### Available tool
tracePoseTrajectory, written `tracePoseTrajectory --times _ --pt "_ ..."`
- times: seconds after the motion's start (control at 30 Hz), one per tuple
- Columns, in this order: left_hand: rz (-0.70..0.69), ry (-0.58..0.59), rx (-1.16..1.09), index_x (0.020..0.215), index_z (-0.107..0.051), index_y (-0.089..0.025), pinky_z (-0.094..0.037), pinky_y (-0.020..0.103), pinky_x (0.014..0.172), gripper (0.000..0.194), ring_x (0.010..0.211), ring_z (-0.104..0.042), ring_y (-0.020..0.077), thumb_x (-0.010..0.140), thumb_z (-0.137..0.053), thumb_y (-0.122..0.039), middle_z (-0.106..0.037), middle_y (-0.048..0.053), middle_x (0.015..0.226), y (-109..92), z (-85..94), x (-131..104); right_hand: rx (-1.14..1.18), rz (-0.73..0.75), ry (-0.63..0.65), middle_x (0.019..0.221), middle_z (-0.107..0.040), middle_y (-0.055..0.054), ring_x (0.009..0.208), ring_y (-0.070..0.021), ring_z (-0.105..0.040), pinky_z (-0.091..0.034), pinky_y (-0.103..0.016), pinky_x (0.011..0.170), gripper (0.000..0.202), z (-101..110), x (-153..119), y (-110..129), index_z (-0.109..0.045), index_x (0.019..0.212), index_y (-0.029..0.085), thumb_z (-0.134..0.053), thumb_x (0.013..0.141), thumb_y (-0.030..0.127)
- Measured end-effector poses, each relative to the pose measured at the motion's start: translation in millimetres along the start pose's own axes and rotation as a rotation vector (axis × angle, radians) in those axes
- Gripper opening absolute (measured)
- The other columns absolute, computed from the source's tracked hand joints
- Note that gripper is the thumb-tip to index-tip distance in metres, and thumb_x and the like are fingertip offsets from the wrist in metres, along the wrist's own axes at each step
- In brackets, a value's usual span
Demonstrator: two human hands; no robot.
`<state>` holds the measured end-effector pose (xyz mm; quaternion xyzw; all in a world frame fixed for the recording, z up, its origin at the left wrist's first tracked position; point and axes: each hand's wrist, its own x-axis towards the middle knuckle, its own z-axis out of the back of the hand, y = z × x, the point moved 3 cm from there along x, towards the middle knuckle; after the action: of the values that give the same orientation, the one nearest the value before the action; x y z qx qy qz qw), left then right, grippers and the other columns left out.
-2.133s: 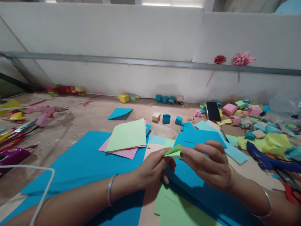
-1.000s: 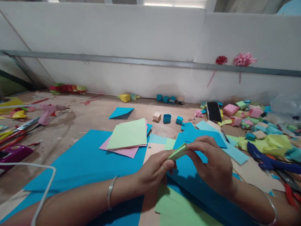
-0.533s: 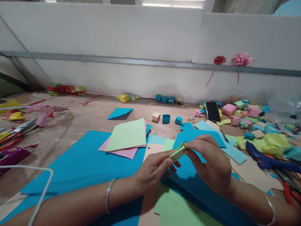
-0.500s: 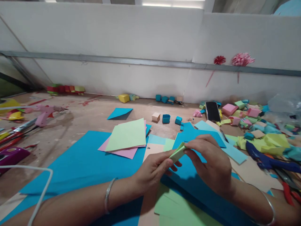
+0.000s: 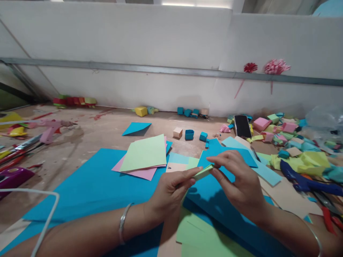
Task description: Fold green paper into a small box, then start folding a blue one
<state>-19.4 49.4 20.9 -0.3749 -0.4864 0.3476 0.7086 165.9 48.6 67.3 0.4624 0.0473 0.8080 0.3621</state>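
A small folded strip of light green paper [image 5: 203,172] is held between both hands, over blue sheets. My left hand [image 5: 174,191] pinches its left end between thumb and fingers. At the strip's far right end, the thumb and fingertips of my right hand [image 5: 238,184] close on its tip. Left of the hands, a light green square sheet [image 5: 144,153] lies on pink sheets [image 5: 144,174] and a large blue sheet [image 5: 107,178]. More light green paper [image 5: 203,235] lies below the hands.
A pink glue gun [image 5: 50,130] and purple tool [image 5: 16,178] are at left. Small paper boxes [image 5: 189,134] stand ahead. At right are a phone [image 5: 242,126], paper pieces [image 5: 261,123], blue-handled pliers [image 5: 308,184] and red-handled scissors [image 5: 328,219]. A white cable [image 5: 50,214] crosses the lower left.
The green strip has tilted flatter and dropped slightly at its right end. My left fingers have straightened along it, and my right hand has shifted slightly.
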Motion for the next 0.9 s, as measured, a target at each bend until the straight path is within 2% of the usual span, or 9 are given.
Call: tracePoseTrajectory --times 0.1,0.23,0.43,0.57,0.7,0.8,0.9 --pt "-0.025 -0.039 0.076 0.119 -0.066 -0.028 -0.055 0.019 0.075 0.031 0.084 -0.071 0.0135 0.090 -0.059 -0.021 -0.074 0.000 0.104 3 2.4 0 0.002 0.003 0.013 0.091 -0.057 -0.007 0.089 -0.0182 -0.050 -0.044 -0.033 0.076 0.023 -1 0 -1 -0.065 0.110 0.016 -0.059 0.088 0.014" --pt "-0.010 -0.049 0.132 0.119 -0.067 -0.027 -0.055 0.021 0.078 0.030 0.087 -0.071 0.0142 0.090 -0.059 -0.023 -0.073 0.001 0.107 6 3.6 0 0.010 0.013 0.005 0.088 -0.057 -0.006 0.086 -0.0183 -0.050 -0.044 -0.034 0.074 0.018 -1 1 0 -0.066 0.104 0.016 -0.064 0.086 0.018" --pt "0.018 0.052 0.165 0.120 -0.066 -0.024 -0.055 0.025 0.079 0.030 0.091 -0.070 0.0160 0.093 -0.055 -0.027 -0.073 0.003 0.107 1 1.5 1 0.009 0.081 0.020 0.079 -0.057 -0.005 0.079 -0.0172 -0.049 -0.042 -0.033 0.069 0.011 -2 3 5 -0.066 0.094 0.015 -0.060 0.087 0.011" --pt "-0.044 0.108 0.175 0.117 -0.067 -0.024 -0.053 0.025 0.086 0.027 0.096 -0.069 0.0157 0.094 -0.053 -0.023 -0.073 0.003 0.108 -5 1.9 3 -0.016 0.174 0.040 0.077 -0.058 -0.005 0.078 -0.0180 -0.048 -0.042 -0.034 0.070 0.015 -3 1 8 -0.066 0.098 0.014 -0.062 0.085 0.009" --pt "-0.077 0.014 0.108 0.112 -0.070 -0.023 -0.052 0.021 0.085 0.025 0.095 -0.069 0.0142 0.092 -0.055 -0.021 -0.074 0.002 0.105 -4 6.9 4 -0.045 0.241 -0.046 0.087 -0.063 -0.007 0.086 -0.0196 -0.052 -0.044 -0.037 0.079 0.030 1 -1 8 -0.060 0.110 0.011 -0.068 0.081 0.013" --pt "-0.080 -0.042 0.074 0.112 -0.070 -0.023 -0.051 0.023 0.090 0.025 0.101 -0.068 0.0160 0.092 -0.055 -0.022 -0.072 0.002 0.110 -3 10.1 5 -0.077 0.267 -0.113 0.091 -0.062 -0.008 0.088 -0.0197 -0.052 -0.044 -0.038 0.081 0.024 4 0 6 -0.060 0.100 0.013 -0.071 0.079 0.014" --pt "-0.096 -0.042 0.057 0.114 -0.069 -0.024 -0.052 0.024 0.090 0.025 0.101 -0.068 0.0163 0.093 -0.055 -0.023 -0.072 0.003 0.111 -2 10.5 5 -0.144 0.262 -0.127 0.091 -0.062 -0.008 0.088 -0.0202 -0.051 -0.045 -0.037 0.079 0.020 4 1 7 -0.065 0.098 0.014 -0.070 0.079 0.011"
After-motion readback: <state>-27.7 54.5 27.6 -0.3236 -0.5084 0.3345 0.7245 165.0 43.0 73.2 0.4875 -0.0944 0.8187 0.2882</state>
